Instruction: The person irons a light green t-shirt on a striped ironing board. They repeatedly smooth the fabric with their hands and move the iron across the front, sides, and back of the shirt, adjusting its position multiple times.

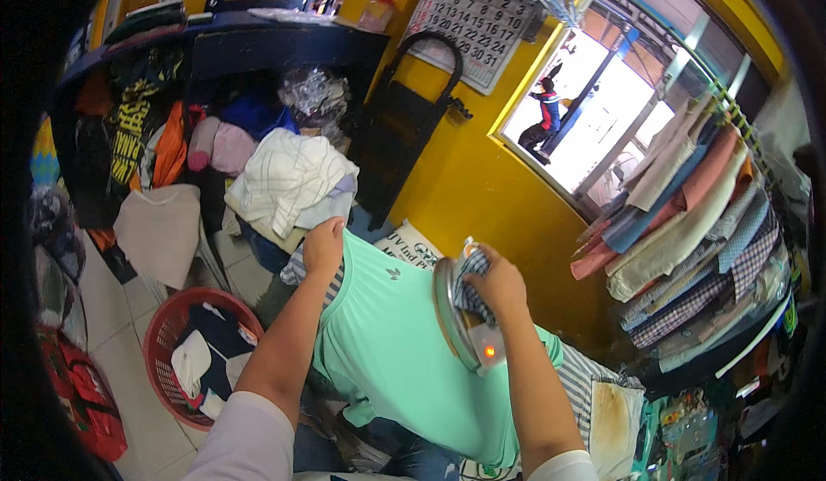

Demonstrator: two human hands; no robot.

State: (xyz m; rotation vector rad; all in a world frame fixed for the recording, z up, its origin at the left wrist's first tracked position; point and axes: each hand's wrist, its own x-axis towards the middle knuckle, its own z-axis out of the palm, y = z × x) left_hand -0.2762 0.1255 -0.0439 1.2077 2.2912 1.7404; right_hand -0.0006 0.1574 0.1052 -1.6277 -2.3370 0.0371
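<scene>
A mint-green shirt (pixel 400 332) with a small leaf print lies spread over a padded board with a grey-and-white striped cover (pixel 576 378). My left hand (pixel 324 247) grips the shirt's edge at the board's far left end. In my right hand (pixel 498 282) is the handle of an electric clothes iron (pixel 455 326), with a checked cloth (pixel 474 284) around the handle. The iron rests on the shirt, its orange light lit. A scorched pale cloth (pixel 615 426) covers the board's right end.
A red plastic basket (pixel 155 345) of clothes stands on the tiled floor at left. Beyond the board are a pile of folded cloths (pixel 290 178) and a black folding step stool (pixel 403 116). Shirts (pixel 697 223) hang from a rail at right, beside a window in the yellow wall (pixel 471 178).
</scene>
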